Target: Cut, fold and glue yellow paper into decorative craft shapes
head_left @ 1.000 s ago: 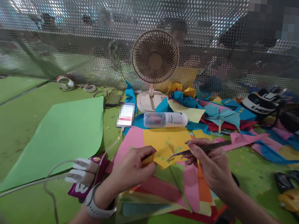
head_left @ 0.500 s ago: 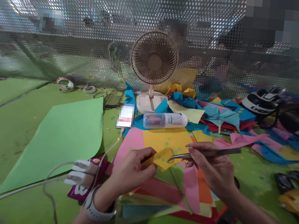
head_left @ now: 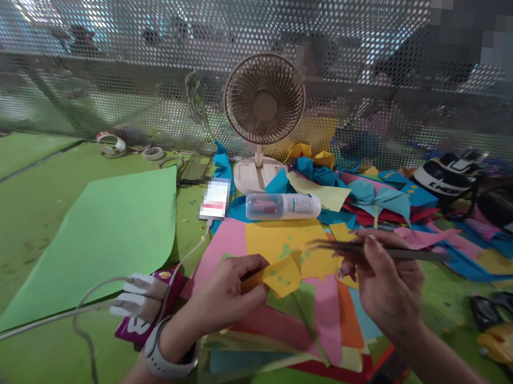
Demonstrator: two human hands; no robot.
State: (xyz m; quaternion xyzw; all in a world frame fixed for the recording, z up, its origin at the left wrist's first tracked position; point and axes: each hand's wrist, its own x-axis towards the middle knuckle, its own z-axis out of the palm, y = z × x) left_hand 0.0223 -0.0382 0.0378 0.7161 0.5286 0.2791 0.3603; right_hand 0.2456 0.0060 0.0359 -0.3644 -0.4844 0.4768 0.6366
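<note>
My left hand (head_left: 232, 290) pinches a small folded piece of yellow paper (head_left: 283, 275) dotted with green bits. In my right hand (head_left: 388, 285) is a pair of tweezers (head_left: 408, 254), slightly blurred, its tips to the right of the folded piece and apart from it. Beneath both lies a flat yellow sheet (head_left: 263, 237) with loose green paper bits (head_left: 286, 244) scattered on it. Pink, orange and other coloured sheets (head_left: 329, 309) are stacked under the hands. A clear bottle (head_left: 283, 207) with a white label rests on its side just behind the yellow sheet.
A fan (head_left: 264, 104) stands at the back before a perforated metal screen (head_left: 146, 107). Left are a large green sheet (head_left: 106, 225), a charging phone (head_left: 215, 199) and plugged-in white chargers (head_left: 142, 296) with cables. Crumpled paper (head_left: 379, 199) and a yellow-and-black tool (head_left: 509, 341) lie right.
My right hand has drawn the tweezers back to the right and slightly up, off the folded yellow paper. My left hand stays nearly where it was, still holding the paper.
</note>
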